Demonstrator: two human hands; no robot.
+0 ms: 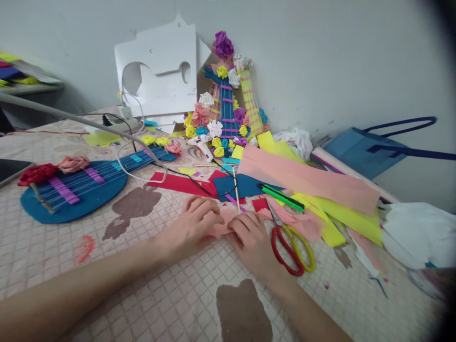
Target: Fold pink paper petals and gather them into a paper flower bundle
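Note:
A small piece of pink crepe paper (221, 227) lies low over the table between my two hands. My left hand (194, 223) has its fingers curled over the paper's left end. Closed at the other end is my right hand (252, 240), its fingertips bent down and partly hidden. Just right of that hand rest scissors (290, 244) with one red and one yellow handle. A thin wooden stick (235, 187) lies beyond the fingers, near a green utility knife (283, 197).
A blue paper guitar (96, 194) with paper flowers lies at left. Flower-covered guitars (228, 104) lean on the wall behind a white glue gun (201, 146). Pink paper (306, 178) and yellow sheets spread right, near a blue bag (366, 149). A white cable (142, 178) loops across the table.

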